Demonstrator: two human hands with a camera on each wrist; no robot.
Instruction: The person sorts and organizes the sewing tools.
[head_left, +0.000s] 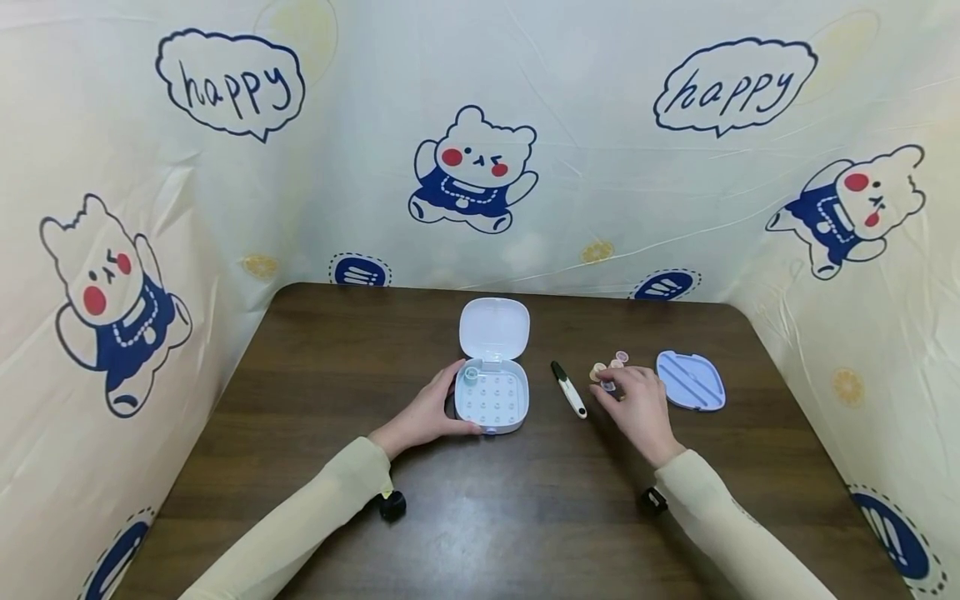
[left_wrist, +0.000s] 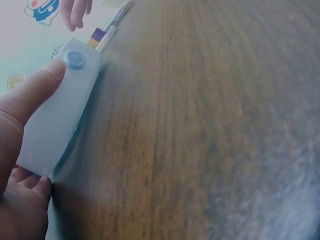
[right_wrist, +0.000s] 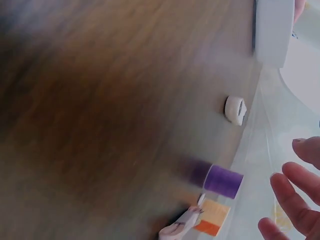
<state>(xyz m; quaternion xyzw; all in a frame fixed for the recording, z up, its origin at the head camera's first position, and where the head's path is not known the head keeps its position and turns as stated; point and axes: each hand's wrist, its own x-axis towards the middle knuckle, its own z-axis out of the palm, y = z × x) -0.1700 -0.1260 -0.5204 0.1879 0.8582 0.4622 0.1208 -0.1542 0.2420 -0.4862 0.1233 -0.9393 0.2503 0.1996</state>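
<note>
A white sewing-style box (head_left: pixel 491 398) stands on the table with its lid (head_left: pixel 494 328) raised. Rows of small pegs line its inside, and a teal thread spool (head_left: pixel 470 375) sits at the back left corner. My left hand (head_left: pixel 426 410) grips the box's left side, its thumb (left_wrist: pixel 42 85) along the front near a blue round catch (left_wrist: pixel 76 60). Over a cluster of thread spools (head_left: pixel 597 372) reaches my right hand (head_left: pixel 636 406). In the right wrist view its fingers (right_wrist: pixel 295 200) are apart and hold nothing, near a purple spool (right_wrist: pixel 223 181) and an orange-yellow spool (right_wrist: pixel 214 216).
Between box and spools lies a slim white tool with a dark end (head_left: pixel 568 390). A lilac compartment tray (head_left: pixel 691 381) lies right of the spools. The brown table (head_left: pixel 360 333) meets a printed cloth (head_left: pixel 300 200) at its back and sides.
</note>
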